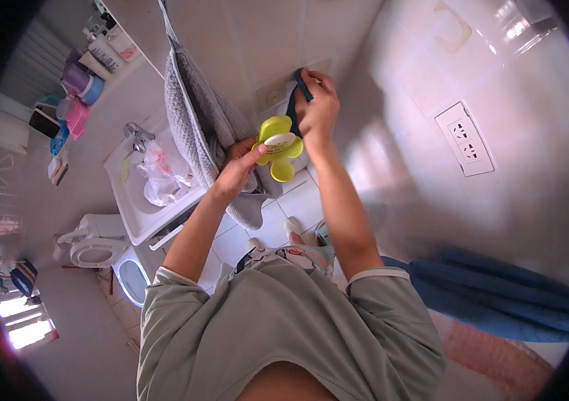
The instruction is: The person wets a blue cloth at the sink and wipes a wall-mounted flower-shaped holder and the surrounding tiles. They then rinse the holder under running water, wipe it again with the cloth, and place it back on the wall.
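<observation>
Between thumb and fingers, my left hand (239, 168) grips a yellow-green flower-shaped plastic item (280, 169) with a white oval centre. My right hand (319, 110) holds a dark teal strap or cloth strip (292, 111), which hangs down behind the yellow-green item; whether the two are joined cannot be told. A grey towel (189, 115) hangs just left of my hands, its folds touching or close behind my left hand. Part of the left fingers is hidden behind the item.
At left is a white washbasin (131, 220) with a faucet (138, 135) and plastic bags (162, 175). Bottles (105, 52) line a shelf. A toilet (95, 253) stands lower left, a wall socket panel (465, 139) is at right, and a blue curtain or cloth (490, 290) hangs lower right.
</observation>
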The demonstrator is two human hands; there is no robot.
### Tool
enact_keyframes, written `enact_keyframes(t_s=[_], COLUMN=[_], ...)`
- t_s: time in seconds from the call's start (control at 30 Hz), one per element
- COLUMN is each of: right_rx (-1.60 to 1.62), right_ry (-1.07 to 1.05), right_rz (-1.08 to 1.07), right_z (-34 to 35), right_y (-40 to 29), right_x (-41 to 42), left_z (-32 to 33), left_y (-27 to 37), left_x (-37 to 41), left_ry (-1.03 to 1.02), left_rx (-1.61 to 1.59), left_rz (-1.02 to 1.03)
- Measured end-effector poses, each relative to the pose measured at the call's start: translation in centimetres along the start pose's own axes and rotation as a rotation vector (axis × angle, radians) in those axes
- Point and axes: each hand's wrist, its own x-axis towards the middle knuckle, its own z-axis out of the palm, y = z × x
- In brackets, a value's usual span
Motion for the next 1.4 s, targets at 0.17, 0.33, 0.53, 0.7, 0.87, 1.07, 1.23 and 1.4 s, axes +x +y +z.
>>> enact_keyframes(t_s=[0.17,0.33,0.53,0.7,0.87,1.07,1.23,1.4], right_rx=[-0.039,-0.175,-0.103,-0.056,-0.177,0.036,0.058,-0.066], right_ry=[0.027,0.04,-0.161,-0.03,-0.118,0.04,0.115,0.171], right_rz=[-0.048,-0.204,0.06,-0.074,-0.097,0.188,-0.015,0.026], right_z=[-1.0,1.7,1.3,-0.7,2.0,-1.7,-1.5,0.6], right_y=[1.0,4.2,8.9,1.2,6.7,8.1,5.5,7.1], right_x=[1.3,-1.6,-7.7,-0.8,-5.1,-3.9,2.9,-0.2], left_z=[-0.7,-1.0,-1.6,-2.2,-1.6,-1.7,-1.3,-1.0], left_y=[0.7,0.5,0.4,-0.2,0.1,0.0,-0.2,-0.4], left_x=[-0.9,-0.9,-1.4,-1.4,-1.4,-1.6,-1.6,-1.4], left_ry=[-0.047,-0.043,-0.022,-0.045,-0.035,0.023,0.001,0.019], left_rx=[-0.138,-0.083,-0.091,-0.028,-0.041,-0.104,-0.098,-0.076], left_rz=[-0.024,0.022,0.029,0.041,0.042,0.04,0.042,0.053])
